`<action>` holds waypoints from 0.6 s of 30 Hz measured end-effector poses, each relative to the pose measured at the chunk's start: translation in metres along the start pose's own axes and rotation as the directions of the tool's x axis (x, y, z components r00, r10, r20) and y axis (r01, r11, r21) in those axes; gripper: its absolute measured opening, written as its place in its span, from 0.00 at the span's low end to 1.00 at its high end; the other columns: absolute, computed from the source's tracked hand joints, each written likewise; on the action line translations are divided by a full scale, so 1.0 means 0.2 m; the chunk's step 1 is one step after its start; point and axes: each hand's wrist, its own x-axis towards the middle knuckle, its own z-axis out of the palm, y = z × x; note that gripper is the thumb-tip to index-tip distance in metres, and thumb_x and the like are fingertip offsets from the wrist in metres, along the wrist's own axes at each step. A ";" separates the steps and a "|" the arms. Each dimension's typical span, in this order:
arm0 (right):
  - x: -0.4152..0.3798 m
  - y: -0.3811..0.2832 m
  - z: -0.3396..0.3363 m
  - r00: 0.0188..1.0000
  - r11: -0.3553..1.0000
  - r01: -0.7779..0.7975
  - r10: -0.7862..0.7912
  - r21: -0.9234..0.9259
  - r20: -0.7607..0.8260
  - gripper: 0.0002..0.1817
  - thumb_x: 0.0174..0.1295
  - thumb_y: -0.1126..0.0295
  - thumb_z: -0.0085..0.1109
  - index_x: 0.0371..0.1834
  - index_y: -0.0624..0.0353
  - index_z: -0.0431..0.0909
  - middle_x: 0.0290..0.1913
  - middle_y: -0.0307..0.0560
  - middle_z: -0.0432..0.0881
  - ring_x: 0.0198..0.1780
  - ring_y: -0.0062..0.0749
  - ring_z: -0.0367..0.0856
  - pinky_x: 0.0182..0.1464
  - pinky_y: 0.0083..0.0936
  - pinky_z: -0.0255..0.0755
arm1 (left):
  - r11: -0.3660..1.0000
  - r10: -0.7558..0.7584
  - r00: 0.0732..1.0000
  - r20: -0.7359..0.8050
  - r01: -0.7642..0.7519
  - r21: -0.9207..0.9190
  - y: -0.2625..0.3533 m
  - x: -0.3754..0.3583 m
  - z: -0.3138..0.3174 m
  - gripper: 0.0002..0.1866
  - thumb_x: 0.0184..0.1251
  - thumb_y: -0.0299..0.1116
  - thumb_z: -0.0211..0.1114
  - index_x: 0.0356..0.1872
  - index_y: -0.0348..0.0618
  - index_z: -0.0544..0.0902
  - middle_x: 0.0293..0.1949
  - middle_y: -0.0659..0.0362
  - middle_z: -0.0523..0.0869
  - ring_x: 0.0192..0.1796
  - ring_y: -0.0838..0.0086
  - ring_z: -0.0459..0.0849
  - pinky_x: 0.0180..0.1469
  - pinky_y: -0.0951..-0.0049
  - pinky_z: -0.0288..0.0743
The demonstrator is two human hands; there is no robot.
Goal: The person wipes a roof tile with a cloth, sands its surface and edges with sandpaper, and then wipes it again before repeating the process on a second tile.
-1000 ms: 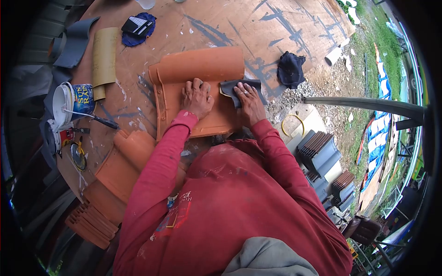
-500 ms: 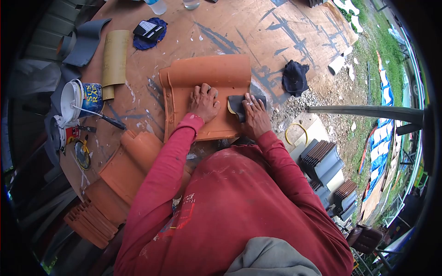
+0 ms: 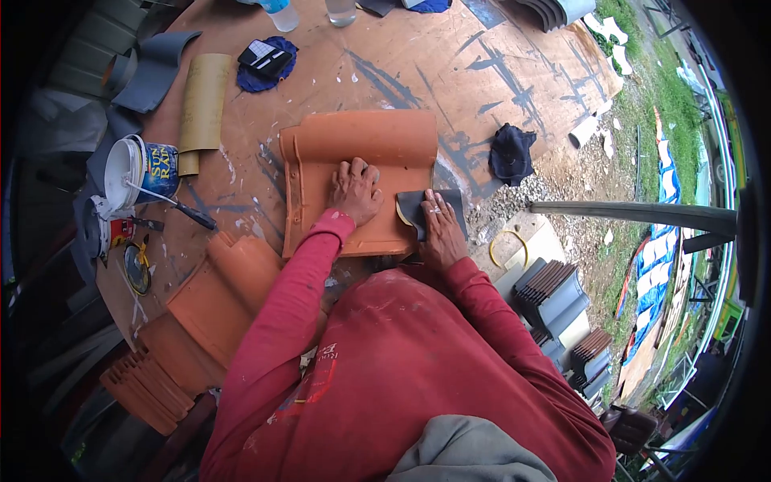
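Observation:
An orange roof tile (image 3: 365,132) with a rounded ridge lies on the wooden table before me. My left hand (image 3: 356,193) rests on its flat middle, fingers bent and slightly apart, pressing on the surface. At the tile's right edge, my right hand (image 3: 440,229) holds down a dark sheet of sandpaper (image 3: 411,207), fingers on top of it. The sheet's left edge curls up, showing a tan underside. The thumb of my right hand is hidden.
At left stand a paint bucket (image 3: 157,169) with a brush (image 3: 193,212) across it, a tan sandpaper roll (image 3: 201,104) and more orange tiles (image 3: 221,289). A dark cloth (image 3: 512,154) lies right; grey tiles (image 3: 554,297) are stacked below. Bottles (image 3: 279,16) stand at the back.
The view has shifted slightly, so the table and tile appear a little lower. Both hands keep their places on the tile and sandpaper, with little visible motion.

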 end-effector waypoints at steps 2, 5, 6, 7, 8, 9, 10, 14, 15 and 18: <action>0.10 0.03 -0.03 0.996 0.999 0.028 -0.025 0.029 -0.088 0.38 0.66 0.65 0.62 0.78 0.66 0.63 0.85 0.61 0.58 0.86 0.55 0.55 0.84 0.50 0.52 | 1.000 -0.003 1.000 0.024 0.004 -0.009 0.00 -0.03 0.01 0.15 0.59 0.40 0.65 0.45 0.48 0.77 0.52 0.51 0.73 0.58 0.51 0.72 0.60 0.44 0.67; 0.12 0.04 0.00 0.995 1.000 -0.007 0.007 0.004 -0.102 0.37 0.68 0.63 0.61 0.79 0.66 0.62 0.85 0.62 0.58 0.86 0.56 0.54 0.84 0.48 0.53 | 1.000 0.022 1.000 0.021 -0.022 -0.002 0.01 -0.03 -0.01 0.16 0.59 0.40 0.66 0.46 0.48 0.78 0.52 0.51 0.73 0.58 0.51 0.72 0.60 0.44 0.67; 0.12 0.04 0.01 0.994 1.000 -0.004 0.003 -0.012 -0.111 0.37 0.69 0.63 0.61 0.79 0.65 0.62 0.85 0.63 0.58 0.86 0.56 0.55 0.83 0.48 0.54 | 0.999 0.023 0.999 0.030 -0.022 -0.024 0.01 -0.03 -0.01 0.16 0.60 0.41 0.66 0.46 0.48 0.77 0.52 0.51 0.73 0.58 0.51 0.72 0.61 0.44 0.67; 0.09 0.02 0.01 0.997 1.000 -0.020 0.020 0.010 -0.077 0.37 0.71 0.60 0.60 0.79 0.65 0.62 0.84 0.64 0.59 0.85 0.56 0.56 0.84 0.48 0.53 | 0.999 0.025 0.999 0.035 -0.024 -0.044 0.00 -0.02 -0.03 0.16 0.61 0.41 0.66 0.47 0.48 0.77 0.52 0.51 0.72 0.58 0.51 0.71 0.62 0.44 0.66; 0.10 0.03 0.01 0.996 1.000 -0.009 0.009 0.008 -0.088 0.37 0.71 0.60 0.60 0.79 0.65 0.62 0.84 0.64 0.59 0.85 0.56 0.56 0.84 0.48 0.53 | 0.999 0.026 0.999 0.021 -0.025 -0.036 0.00 -0.01 -0.03 0.16 0.61 0.41 0.66 0.47 0.48 0.77 0.52 0.51 0.72 0.58 0.51 0.71 0.62 0.44 0.66; 0.10 0.03 0.02 0.997 1.000 -0.009 0.010 0.012 -0.082 0.36 0.71 0.60 0.60 0.79 0.65 0.63 0.84 0.64 0.59 0.85 0.56 0.56 0.84 0.48 0.52 | 0.999 0.013 0.999 0.036 -0.012 -0.031 0.00 -0.01 -0.03 0.16 0.61 0.40 0.66 0.47 0.48 0.77 0.52 0.51 0.72 0.59 0.51 0.71 0.61 0.44 0.66; 0.09 0.04 0.03 0.997 1.000 -0.018 0.019 0.016 -0.071 0.36 0.71 0.59 0.60 0.78 0.65 0.64 0.84 0.63 0.60 0.85 0.56 0.56 0.84 0.48 0.52 | 1.000 0.001 0.998 0.060 0.001 -0.030 0.00 -0.02 -0.01 0.16 0.61 0.40 0.65 0.47 0.48 0.77 0.52 0.51 0.72 0.59 0.50 0.71 0.61 0.44 0.66; 0.16 0.05 -0.01 0.994 0.999 -0.006 0.002 -0.032 -0.113 0.34 0.72 0.58 0.59 0.76 0.64 0.66 0.84 0.62 0.61 0.85 0.55 0.57 0.84 0.49 0.51 | 0.999 0.032 0.999 0.016 -0.032 -0.023 0.01 -0.04 0.01 0.16 0.61 0.40 0.66 0.47 0.49 0.77 0.53 0.51 0.73 0.59 0.50 0.71 0.62 0.44 0.66; 0.14 0.04 0.00 0.995 1.000 -0.019 0.017 -0.020 -0.100 0.34 0.73 0.57 0.59 0.77 0.64 0.65 0.84 0.61 0.60 0.85 0.55 0.57 0.84 0.50 0.51 | 0.999 0.027 0.999 0.024 -0.026 -0.026 0.00 -0.05 0.02 0.16 0.61 0.40 0.66 0.47 0.49 0.77 0.53 0.51 0.73 0.59 0.50 0.71 0.62 0.44 0.66; 0.10 -0.01 0.01 0.996 0.997 -0.082 0.082 0.009 -0.023 0.34 0.72 0.58 0.60 0.77 0.64 0.66 0.84 0.61 0.60 0.85 0.55 0.57 0.83 0.51 0.52 | 1.000 0.020 1.000 0.003 -0.020 -0.010 0.00 -0.01 0.00 0.15 0.61 0.40 0.65 0.46 0.49 0.77 0.52 0.51 0.73 0.59 0.50 0.72 0.61 0.44 0.66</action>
